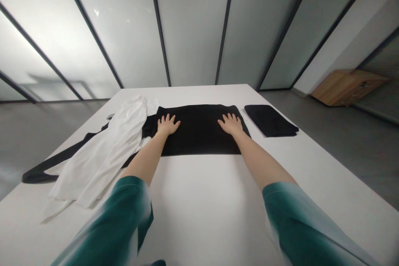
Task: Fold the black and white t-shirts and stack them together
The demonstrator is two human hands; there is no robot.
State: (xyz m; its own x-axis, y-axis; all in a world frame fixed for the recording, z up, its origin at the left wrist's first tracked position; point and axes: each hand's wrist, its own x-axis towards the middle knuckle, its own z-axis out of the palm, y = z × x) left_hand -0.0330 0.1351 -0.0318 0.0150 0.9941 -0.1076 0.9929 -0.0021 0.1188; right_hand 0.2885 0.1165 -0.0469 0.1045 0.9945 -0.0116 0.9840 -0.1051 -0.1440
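Two hands [167, 125] [232, 124] flat on black cloth [201, 133], long axis left-to-right

A plain, matte black cloth [199, 133] lies flat on the counter [202, 199] in a broad, roughly rectangular shape, beneath the spread left fingers [163, 119] and right fingers [229, 117] and across the gap between them. Its slightly wavy far edge runs just beyond the fingers, its straighter near edge well short of them. Left of the left fingers, it meets more black fabric, possibly a separate piece.
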